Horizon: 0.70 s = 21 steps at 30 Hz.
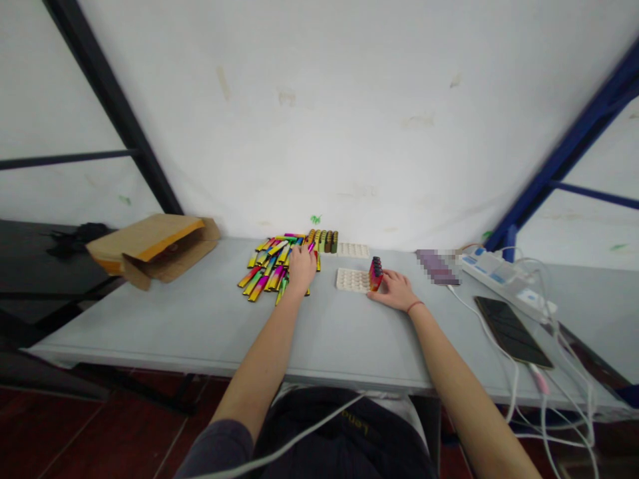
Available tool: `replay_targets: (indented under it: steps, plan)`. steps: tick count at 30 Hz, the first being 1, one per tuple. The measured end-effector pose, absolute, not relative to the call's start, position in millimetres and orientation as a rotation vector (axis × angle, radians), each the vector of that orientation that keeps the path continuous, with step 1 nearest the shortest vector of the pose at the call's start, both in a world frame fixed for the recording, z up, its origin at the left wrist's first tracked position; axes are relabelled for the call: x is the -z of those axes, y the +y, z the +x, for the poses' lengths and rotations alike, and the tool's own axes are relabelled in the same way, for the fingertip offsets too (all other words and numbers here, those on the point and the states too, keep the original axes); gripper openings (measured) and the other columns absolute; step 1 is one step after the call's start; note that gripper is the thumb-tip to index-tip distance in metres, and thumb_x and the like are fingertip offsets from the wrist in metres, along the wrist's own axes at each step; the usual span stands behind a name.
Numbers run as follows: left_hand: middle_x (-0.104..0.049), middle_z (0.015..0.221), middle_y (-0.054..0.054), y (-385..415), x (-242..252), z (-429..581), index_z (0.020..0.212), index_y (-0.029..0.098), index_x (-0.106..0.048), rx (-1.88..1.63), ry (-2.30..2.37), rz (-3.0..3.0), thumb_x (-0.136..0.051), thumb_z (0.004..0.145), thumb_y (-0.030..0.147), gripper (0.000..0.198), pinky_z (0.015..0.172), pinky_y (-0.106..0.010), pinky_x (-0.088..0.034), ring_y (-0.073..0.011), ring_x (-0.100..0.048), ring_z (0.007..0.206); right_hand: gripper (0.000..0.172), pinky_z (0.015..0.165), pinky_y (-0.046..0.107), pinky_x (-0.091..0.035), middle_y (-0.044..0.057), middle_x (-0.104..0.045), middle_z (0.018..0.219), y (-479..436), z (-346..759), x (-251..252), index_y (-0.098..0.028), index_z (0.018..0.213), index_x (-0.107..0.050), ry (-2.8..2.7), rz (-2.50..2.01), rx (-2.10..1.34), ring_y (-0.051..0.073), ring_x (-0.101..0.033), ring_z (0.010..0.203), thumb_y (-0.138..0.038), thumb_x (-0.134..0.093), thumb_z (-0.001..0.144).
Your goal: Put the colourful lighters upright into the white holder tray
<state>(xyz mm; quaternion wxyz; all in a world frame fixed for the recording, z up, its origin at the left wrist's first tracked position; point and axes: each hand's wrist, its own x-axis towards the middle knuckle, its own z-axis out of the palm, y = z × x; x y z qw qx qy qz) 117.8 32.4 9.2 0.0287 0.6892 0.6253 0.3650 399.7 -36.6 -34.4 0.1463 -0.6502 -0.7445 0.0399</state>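
My left hand [301,269] is over the right side of a pile of shiny multicoloured sticks [259,287], its fingers closed on a purple stick [311,247]. My right hand [397,291] curls round the right end of a white tray [352,280] with rows of round holes, thumb at the front edge. A row of red and purple sticks [375,274] with dark tops stands upright in that end of the tray, beside my right fingers. Behind it lies a second white tray [353,250]. To its left, several rows of yellow and dark sticks [328,241] stand upright.
An opened cardboard box [154,243] lies at the left of the grey table [174,326]. To the right are a pixelated purplish object [438,266], a white power strip [506,283], a dark phone [512,330] and loose white cables [514,386]. A white wall [319,133] stands behind.
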Motion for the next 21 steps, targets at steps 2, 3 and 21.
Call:
replay_targets:
  steps: [2, 3, 21]
  plan:
    - [-0.060, 0.116, -0.022, 35.5, -7.7, 122.2, 0.114, 0.009, -0.059, -1.303, 1.748, 2.082, -0.044, 0.094, 0.018, 0.026, 0.099, -0.042, -0.046, -0.0291, -0.060, 0.111, 0.066, 0.111, 0.052, -0.032, 0.013, -0.052, 0.147, -36.3, 398.8, 35.0, -0.023, 0.131, -0.061, -2.141, -1.891, -0.119, 0.035, -0.047, 0.133, -0.063, -0.066, 0.079]
    - [-0.062, 0.113, -0.020, 36.3, -6.5, 124.9, 0.113, 0.011, -0.058, -1.358, 1.654, 2.033, -0.044, 0.094, 0.018, 0.024, 0.096, -0.041, -0.048, -0.0270, -0.062, 0.106, 0.066, 0.111, 0.052, -0.032, 0.012, -0.052, 0.147, -36.1, 398.8, 35.1, -0.023, 0.131, -0.060, -2.141, -1.893, -0.125, 0.035, -0.047, 0.133, -0.062, -0.066, 0.079]
    - [-0.037, 0.042, 0.004, 4.7, -2.2, 179.3, 0.055, 0.022, -0.040, -1.242, 0.913, 0.928, -0.032, 0.093, 0.059, 0.053, 0.040, -0.021, -0.028, -0.0087, -0.035, 0.037, 0.068, 0.110, 0.051, -0.034, 0.014, -0.056, 0.144, -37.8, 402.8, 32.6, -0.021, 0.131, -0.060, -2.175, -1.810, -0.145, 0.034, -0.050, 0.132, -0.063, -0.066, 0.078]
